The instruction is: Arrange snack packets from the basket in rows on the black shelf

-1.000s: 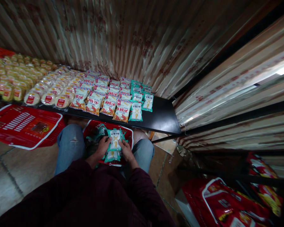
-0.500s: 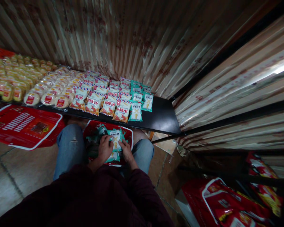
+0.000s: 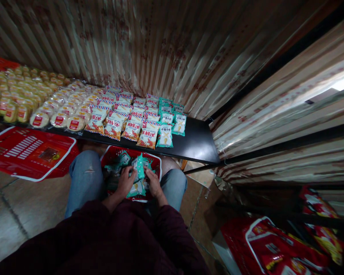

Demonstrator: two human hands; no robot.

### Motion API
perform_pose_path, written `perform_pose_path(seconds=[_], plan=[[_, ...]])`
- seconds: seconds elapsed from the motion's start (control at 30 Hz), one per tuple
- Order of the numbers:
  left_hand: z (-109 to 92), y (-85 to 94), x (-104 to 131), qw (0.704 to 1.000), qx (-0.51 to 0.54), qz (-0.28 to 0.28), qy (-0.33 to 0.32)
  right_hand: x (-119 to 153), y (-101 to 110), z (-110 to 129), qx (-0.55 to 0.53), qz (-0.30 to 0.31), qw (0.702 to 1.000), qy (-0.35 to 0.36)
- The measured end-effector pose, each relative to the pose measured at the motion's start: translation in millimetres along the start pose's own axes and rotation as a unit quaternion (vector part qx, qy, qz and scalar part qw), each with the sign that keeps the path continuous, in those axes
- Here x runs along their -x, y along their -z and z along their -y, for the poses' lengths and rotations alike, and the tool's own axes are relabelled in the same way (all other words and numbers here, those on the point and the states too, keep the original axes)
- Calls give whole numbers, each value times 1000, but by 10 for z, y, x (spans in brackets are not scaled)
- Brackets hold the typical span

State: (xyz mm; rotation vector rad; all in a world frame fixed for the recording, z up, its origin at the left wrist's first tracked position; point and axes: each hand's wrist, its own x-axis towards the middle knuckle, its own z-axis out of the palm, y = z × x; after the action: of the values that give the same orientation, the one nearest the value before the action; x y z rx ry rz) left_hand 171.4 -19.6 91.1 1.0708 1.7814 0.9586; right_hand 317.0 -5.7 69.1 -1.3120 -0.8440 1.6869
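Between my knees stands a red basket (image 3: 108,152) with a white handle, holding several teal-and-white snack bags. My left hand (image 3: 126,182) grips the left side of one teal snack bag (image 3: 138,168), which is turned partly edge-on above the others. At the bag's right side is my right hand (image 3: 153,181), its fingers curled against it. Just below them another teal bag (image 3: 137,188) lies in the basket. On the black shelf (image 3: 199,139) ahead, several matching teal bags (image 3: 165,134) stand beside rows of orange-and-white snack bags (image 3: 147,134).
Round wrapped pastries (image 3: 40,119) fill the shelf's left part. A second red basket (image 3: 31,152) rests on the floor at left. At lower right sits a red container (image 3: 240,244) with red packages. Black metal rails (image 3: 255,152) and a corrugated wall (image 3: 103,42) border the shelf.
The snack bag in my hands has turned from its printed front facing up to a more edge-on, patterned side. Both hands stay over the basket.
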Motion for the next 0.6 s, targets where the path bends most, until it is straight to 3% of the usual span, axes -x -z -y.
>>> perform_pose_path(seconds=[0.3,0.6], plan=[[-76,124,73,984,156,40,75,40,18,-12,35,32,997,60],[-138,213,97,941,230,169,184,51,43,28,25,14,996,86]])
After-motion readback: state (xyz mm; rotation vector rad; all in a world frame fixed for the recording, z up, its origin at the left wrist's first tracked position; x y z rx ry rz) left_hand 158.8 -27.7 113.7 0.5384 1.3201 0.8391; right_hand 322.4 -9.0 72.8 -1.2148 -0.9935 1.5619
